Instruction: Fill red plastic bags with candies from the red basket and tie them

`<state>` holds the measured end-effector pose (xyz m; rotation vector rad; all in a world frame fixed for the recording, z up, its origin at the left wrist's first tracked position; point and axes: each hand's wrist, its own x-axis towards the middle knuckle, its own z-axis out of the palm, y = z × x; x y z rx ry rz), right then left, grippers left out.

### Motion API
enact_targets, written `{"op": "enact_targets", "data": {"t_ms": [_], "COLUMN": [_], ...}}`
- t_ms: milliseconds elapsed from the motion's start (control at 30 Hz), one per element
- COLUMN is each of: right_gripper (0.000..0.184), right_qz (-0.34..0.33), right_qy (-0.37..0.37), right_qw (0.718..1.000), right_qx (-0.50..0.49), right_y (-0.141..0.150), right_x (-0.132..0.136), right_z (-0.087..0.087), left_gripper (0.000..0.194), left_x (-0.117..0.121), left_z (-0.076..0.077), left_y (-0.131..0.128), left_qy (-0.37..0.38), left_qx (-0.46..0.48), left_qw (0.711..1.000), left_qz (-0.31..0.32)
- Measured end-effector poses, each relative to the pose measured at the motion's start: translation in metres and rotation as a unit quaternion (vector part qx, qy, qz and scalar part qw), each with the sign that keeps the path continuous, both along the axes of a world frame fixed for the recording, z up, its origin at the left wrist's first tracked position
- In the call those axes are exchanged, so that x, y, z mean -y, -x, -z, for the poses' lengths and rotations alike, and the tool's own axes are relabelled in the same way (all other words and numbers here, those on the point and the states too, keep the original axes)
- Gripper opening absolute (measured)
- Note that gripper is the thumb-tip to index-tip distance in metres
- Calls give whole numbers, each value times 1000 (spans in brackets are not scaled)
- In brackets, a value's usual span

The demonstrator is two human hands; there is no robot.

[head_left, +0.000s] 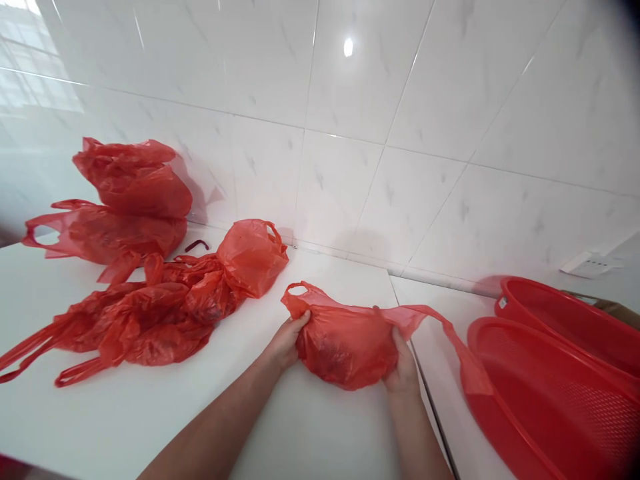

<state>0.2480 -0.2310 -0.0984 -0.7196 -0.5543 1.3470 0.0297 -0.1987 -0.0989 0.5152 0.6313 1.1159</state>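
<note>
Between my two hands is a filled red plastic bag (345, 350), with something dark showing faintly through its film. My left hand (289, 343) grips its left side, thumb on top, just below a loop handle. The right hand (401, 363) clasps the opposite side, its fingers partly hidden by the plastic. From that side a long handle strip stretches over to the rim of a red basket (530, 427). What the bag contains cannot be made out.
Several filled red plastic bags (155, 320) lie heaped on the white table (300, 433) to the left, some stacked against the tiled wall (260, 153). A small dark red curved piece (197, 246) lies behind them. Another red basket (565, 310) stands at right, near a wall socket (590, 265).
</note>
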Motion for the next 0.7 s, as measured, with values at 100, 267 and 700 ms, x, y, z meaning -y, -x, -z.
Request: {"op": "enact_targets", "data": {"t_ms": [100, 267, 700], "right_gripper": [20, 11, 65], "right_qz": [-5, -22, -205], "right_qy": [18, -1, 25], "right_qw": [998, 995, 937], "right_qx": [-65, -97, 280], "right_y": [2, 14, 52], "right_x": [-3, -2, 26], "right_z": [6, 3, -27], "left_gripper": [28, 29, 22], "left_x": [-1, 0, 7], "left_z": [8, 11, 0], "left_y": [-3, -1, -12], "left_qy": [33, 4, -47], "left_qx": [31, 52, -6], "left_qw": [998, 993, 996], "left_qz": [34, 110, 76]}}
